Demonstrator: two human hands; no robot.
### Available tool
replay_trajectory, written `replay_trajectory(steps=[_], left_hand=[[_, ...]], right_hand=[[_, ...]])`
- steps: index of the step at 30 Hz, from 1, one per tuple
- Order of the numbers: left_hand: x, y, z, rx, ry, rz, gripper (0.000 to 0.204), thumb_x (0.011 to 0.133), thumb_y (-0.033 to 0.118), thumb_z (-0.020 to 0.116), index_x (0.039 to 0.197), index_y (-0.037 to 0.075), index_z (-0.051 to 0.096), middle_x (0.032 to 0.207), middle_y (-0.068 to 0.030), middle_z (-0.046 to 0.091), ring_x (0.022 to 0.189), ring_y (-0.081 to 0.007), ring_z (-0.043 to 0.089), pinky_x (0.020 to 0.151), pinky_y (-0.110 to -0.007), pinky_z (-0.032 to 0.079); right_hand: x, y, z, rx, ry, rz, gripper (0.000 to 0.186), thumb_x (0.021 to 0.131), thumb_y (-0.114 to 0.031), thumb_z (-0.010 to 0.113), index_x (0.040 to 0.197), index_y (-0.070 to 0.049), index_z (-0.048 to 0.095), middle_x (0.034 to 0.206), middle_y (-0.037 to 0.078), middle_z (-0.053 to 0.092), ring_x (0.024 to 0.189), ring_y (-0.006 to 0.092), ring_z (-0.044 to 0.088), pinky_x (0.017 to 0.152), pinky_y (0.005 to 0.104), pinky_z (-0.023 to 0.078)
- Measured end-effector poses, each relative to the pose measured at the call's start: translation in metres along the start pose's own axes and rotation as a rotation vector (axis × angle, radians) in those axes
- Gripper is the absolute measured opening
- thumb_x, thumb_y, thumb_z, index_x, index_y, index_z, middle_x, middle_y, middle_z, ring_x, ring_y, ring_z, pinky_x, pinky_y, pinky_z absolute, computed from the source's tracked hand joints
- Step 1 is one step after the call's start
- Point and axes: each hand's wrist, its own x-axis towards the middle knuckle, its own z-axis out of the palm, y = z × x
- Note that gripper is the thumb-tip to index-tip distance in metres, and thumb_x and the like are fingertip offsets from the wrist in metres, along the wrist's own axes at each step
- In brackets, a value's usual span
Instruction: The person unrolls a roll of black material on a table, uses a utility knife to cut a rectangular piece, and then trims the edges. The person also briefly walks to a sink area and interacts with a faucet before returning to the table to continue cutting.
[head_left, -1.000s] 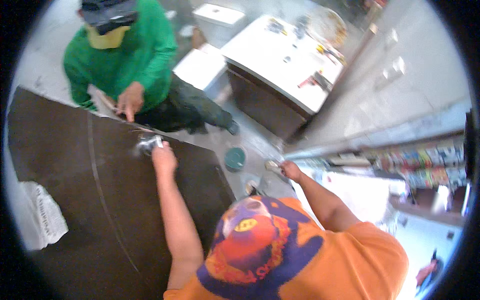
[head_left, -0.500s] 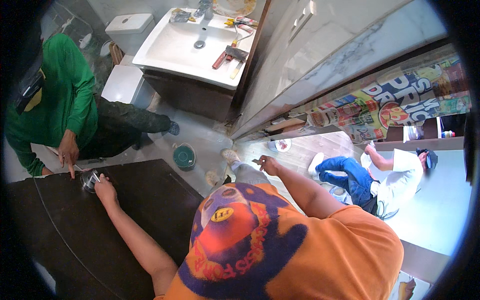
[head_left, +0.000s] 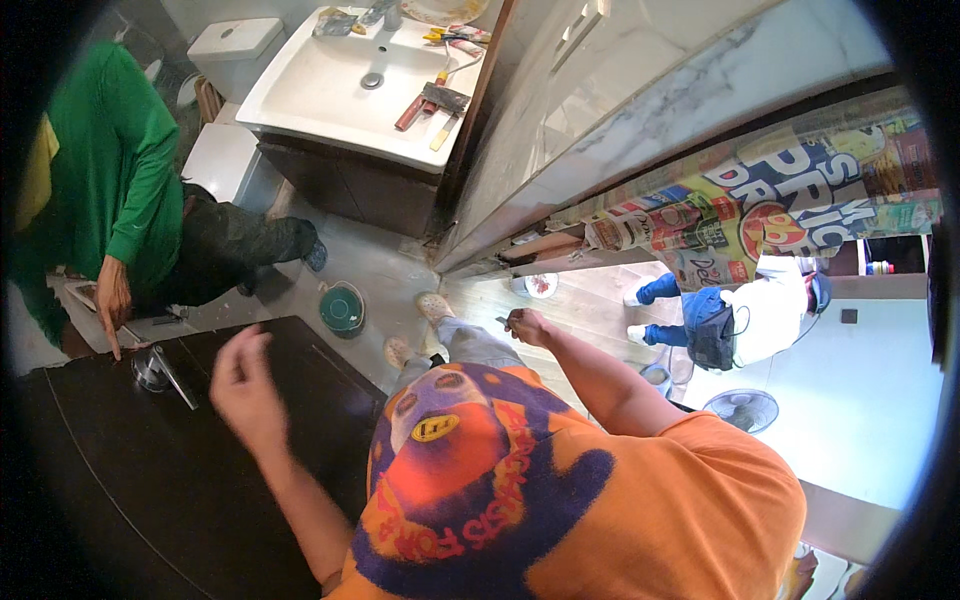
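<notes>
A shiny metal lever door handle (head_left: 160, 375) sits near the far edge of a dark brown door-like panel (head_left: 200, 490). My left hand (head_left: 246, 388) is raised over the panel, just right of the handle and apart from it. Its fingers are loosely bent and slightly blurred, with nothing visible in them. On my right side, my right hand (head_left: 530, 327) is closed on a small, flat grey piece, too small to identify. A co-worker in a green sleeve points a finger (head_left: 114, 325) down at the panel edge beside the handle; the other hand of that person is hardly visible.
A white washbasin (head_left: 330, 75) holds a paint roller, scrapers and other tools. A green-topped bucket (head_left: 342, 309) stands on the floor near my feet. Behind is a toilet (head_left: 220, 150). Printed sheeting (head_left: 740, 210) covers a beam at right; beyond it are another person (head_left: 755, 315) and a fan (head_left: 742, 409).
My left hand has let go of the lever handle and moved right, away from it. The lever now points toward me. The person in white at right has turned and shifted.
</notes>
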Motion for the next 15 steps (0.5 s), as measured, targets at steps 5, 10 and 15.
replay_trajectory(steps=[5, 10, 15], left_hand=[[-0.041, 0.076, 0.109, -0.297, -0.915, 0.160, 0.039, 0.105, 0.014, 0.066, 0.140, -0.003, 0.069, 0.127, -0.0176, 0.079, 0.121, -0.0280, 0.074, 0.108, -0.039, 0.054], [-0.056, 0.090, 0.198, -0.188, -1.072, 0.463, 0.058, 0.102, 0.021, 0.070, 0.154, -0.001, 0.057, 0.145, -0.0277, 0.067, 0.133, -0.0422, 0.066, 0.114, -0.045, 0.051], [-0.068, 0.109, 0.225, -0.126, -1.007, 0.498, 0.070, 0.100, 0.025, 0.073, 0.160, -0.001, 0.048, 0.150, -0.0317, 0.061, 0.135, -0.0452, 0.063, 0.115, -0.049, 0.049]], right_hand=[[0.006, -0.013, -0.013, -0.156, -0.069, -0.085, 0.020, 0.089, -0.007, 0.064, 0.103, -0.007, 0.079, 0.099, 0.012, 0.077, 0.092, 0.0273, 0.076, 0.082, 0.0408, 0.062], [0.006, 0.005, -0.039, 0.010, -0.106, 0.014, 0.020, 0.092, -0.012, 0.068, 0.109, -0.006, 0.077, 0.093, 0.009, 0.077, 0.087, 0.0250, 0.075, 0.079, 0.0399, 0.062], [0.006, 0.020, -0.051, 0.239, -0.196, 0.188, 0.025, 0.095, -0.023, 0.075, 0.111, -0.003, 0.073, 0.085, 0.008, 0.074, 0.078, 0.0236, 0.075, 0.068, 0.0400, 0.062]])
